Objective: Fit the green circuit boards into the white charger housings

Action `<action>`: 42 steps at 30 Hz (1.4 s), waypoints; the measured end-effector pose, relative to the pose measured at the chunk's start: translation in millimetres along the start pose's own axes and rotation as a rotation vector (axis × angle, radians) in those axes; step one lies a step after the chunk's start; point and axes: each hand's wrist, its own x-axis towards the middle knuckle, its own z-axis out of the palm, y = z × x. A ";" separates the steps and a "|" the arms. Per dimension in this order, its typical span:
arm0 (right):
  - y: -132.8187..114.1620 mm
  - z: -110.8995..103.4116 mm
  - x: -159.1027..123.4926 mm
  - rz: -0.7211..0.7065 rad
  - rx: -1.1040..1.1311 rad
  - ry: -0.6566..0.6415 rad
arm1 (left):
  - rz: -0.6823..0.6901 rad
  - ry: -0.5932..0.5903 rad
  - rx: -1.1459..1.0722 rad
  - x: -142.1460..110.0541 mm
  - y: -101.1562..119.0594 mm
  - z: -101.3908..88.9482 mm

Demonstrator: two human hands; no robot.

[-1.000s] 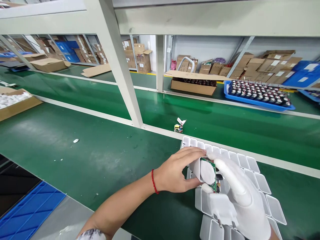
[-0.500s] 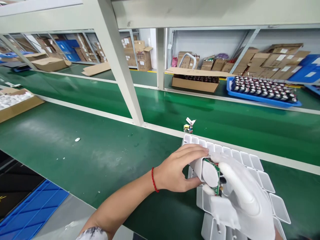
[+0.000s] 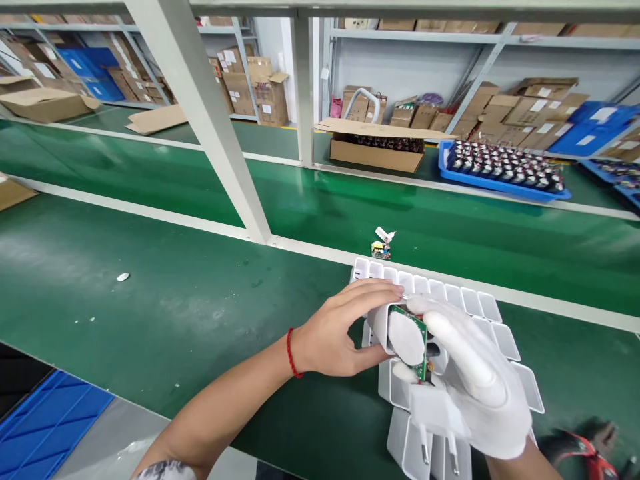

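My left hand [image 3: 340, 333], bare with a red string bracelet [image 3: 291, 353], grips a white plastic charger casing [image 3: 379, 325] between thumb and fingers. In a white glove, my right hand [image 3: 475, 373] is closed on a green circuit board [image 3: 424, 337] that carries a white round pad [image 3: 406, 338]. The board's edge is at the casing's open end; how far it reaches inside is hidden. Below the board, under the gloved hand, is a white plug part [image 3: 433, 408] with two metal pins pointing down. Rows of white open casings [image 3: 485, 305] stand beneath and behind my hands.
Red-handled pliers [image 3: 590, 453] lie at the lower right. Past the bench rail is a small loose circuit assembly [image 3: 381, 251]. A blue tray of black parts [image 3: 500, 175] and an open cardboard box [image 3: 375, 155] stand farther back. A slanted post [image 3: 215, 133] rises at the left.
The view has shifted, bringing the pliers into sight at the lower right. Both hands keep their grips, with the board still at the casing's mouth. The plug's pins show more clearly.
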 end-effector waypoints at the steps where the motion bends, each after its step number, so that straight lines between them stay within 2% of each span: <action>1: 0.6 0.2 -0.5 -0.001 -0.005 -0.006 | -0.002 -0.002 -0.002 -0.1 0.0 -0.1; 6: 2.6 0.5 -2.2 -0.047 0.021 -0.006 | -0.011 -0.013 0.002 -0.3 0.5 -1.0; 12: -1.1 1.3 0.8 -0.015 0.047 -0.001 | -0.010 -0.018 0.017 0.0 1.6 -1.8; 18: -2.4 2.0 1.9 -0.047 -0.023 0.024 | -0.020 -0.012 0.008 -0.5 1.7 -1.9; 32: 0.6 2.2 2.6 -0.060 0.015 0.011 | -0.011 -0.022 0.035 -1.2 2.1 -2.5; 42: 0.7 6.0 1.0 0.014 0.048 0.008 | 0.014 -0.015 0.071 -2.0 1.0 -2.0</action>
